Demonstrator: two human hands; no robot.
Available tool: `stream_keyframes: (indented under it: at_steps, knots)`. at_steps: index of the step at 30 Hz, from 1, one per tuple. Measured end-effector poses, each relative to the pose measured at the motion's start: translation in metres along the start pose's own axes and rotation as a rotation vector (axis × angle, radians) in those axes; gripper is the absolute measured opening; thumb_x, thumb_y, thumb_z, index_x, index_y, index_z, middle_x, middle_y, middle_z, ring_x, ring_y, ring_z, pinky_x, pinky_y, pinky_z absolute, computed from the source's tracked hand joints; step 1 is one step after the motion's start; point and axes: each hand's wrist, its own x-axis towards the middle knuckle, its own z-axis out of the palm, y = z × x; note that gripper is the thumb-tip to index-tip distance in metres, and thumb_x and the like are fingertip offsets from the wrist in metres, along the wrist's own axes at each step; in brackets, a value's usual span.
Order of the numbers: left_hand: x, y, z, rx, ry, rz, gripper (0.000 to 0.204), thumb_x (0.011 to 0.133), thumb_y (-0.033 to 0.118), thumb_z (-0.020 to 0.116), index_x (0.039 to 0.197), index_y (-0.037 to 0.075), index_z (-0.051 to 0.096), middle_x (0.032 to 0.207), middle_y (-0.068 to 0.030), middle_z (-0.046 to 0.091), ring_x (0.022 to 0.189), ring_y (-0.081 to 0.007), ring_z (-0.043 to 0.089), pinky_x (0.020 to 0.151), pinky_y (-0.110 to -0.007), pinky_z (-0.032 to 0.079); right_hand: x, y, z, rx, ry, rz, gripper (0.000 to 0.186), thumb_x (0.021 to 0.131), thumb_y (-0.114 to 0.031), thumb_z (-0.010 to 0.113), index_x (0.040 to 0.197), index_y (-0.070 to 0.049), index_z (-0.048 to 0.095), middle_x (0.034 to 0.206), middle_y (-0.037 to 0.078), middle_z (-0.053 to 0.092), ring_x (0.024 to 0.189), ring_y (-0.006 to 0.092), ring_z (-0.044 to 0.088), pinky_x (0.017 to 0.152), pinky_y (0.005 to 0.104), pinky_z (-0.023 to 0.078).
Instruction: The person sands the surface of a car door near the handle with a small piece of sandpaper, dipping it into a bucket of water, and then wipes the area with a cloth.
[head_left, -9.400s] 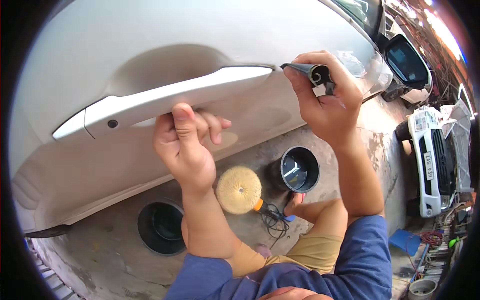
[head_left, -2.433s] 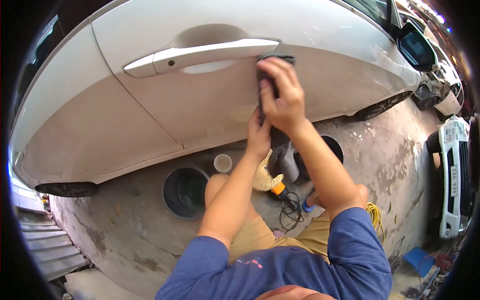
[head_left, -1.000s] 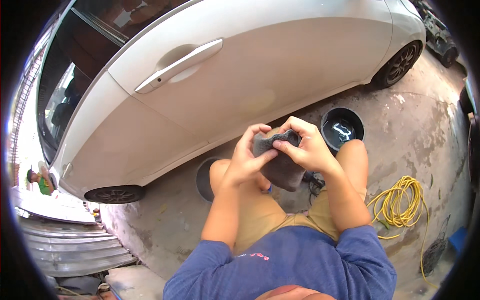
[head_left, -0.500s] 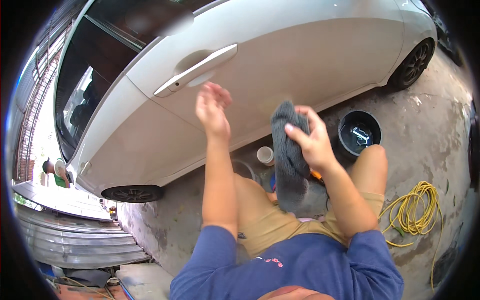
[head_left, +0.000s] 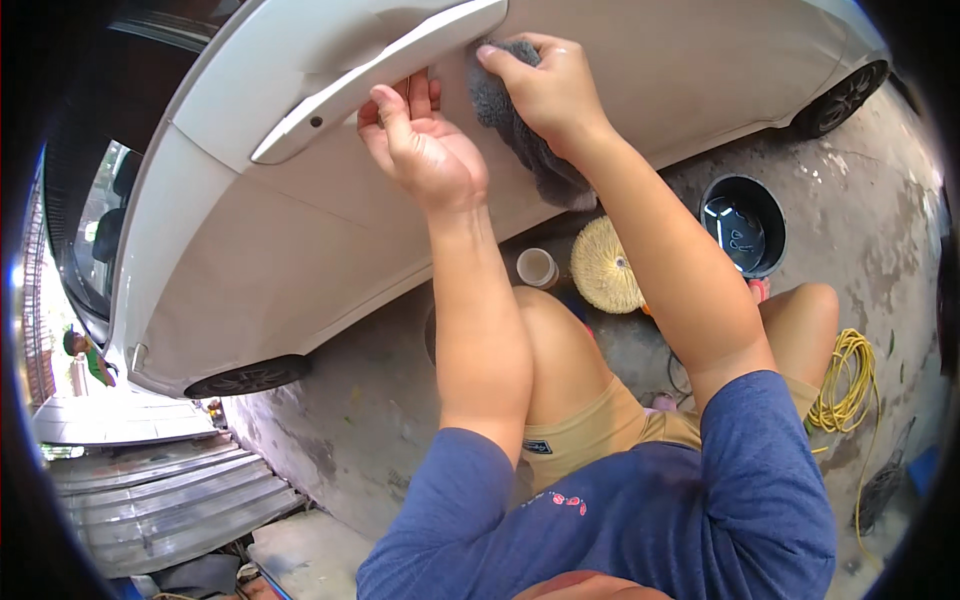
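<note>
The white door handle [head_left: 385,80] runs slantwise across the light-coloured car door [head_left: 330,215]. My left hand [head_left: 430,150] is turned palm up at its lower edge, fingers hooked behind the handle and thumb standing apart; the fingertips are partly hidden. Just right of the handle's far end, my right hand [head_left: 550,90] grips a dark grey plush cloth [head_left: 520,135] between thumb and fingers. The cloth is bunched at the top and hangs down close against the door panel.
On the concrete floor stand a white cup [head_left: 537,267], a round cream wool buffing pad [head_left: 606,265] and a black bucket [head_left: 745,225] with liquid. A coiled yellow cord [head_left: 848,385] lies at right. Another person [head_left: 90,355] is at far left.
Both hands have moved up to the door handle. My left fingers have gone behind it, and the cloth in my right hand is now beside it. The buffing pad has come into view.
</note>
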Motion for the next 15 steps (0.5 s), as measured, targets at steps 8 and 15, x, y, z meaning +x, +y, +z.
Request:
stream_keyframes:
  at_steps: [8,15]
  knots:
    - [0.007,-0.002,-0.018,-0.09,-0.07,-0.029,0.03,0.107,0.036,0.057,0.122,0.009,0.057,0.123,-0.0089,0.067,0.115,-0.0241,0.061,0.097,-0.04,0.045,-0.006,-0.022,0.022,-0.461,0.317,-0.136,0.026,0.089,-0.017,0.076,0.088,0.008,0.072,0.072,0.01,0.07,0.061,0.0073,0.059,0.057,0.0296,0.051]
    - [0.007,0.003,-0.016,-0.08,-0.089,-0.075,0.033,0.106,0.038,0.058,0.126,0.012,0.059,0.126,-0.0068,0.067,0.122,-0.0238,0.059,0.107,-0.042,0.04,-0.001,-0.046,0.017,0.368,0.221,0.172,0.018,0.099,-0.006,0.063,0.101,0.01,0.069,0.084,0.012,0.07,0.071,0.0177,0.066,0.062,0.0324,0.052]
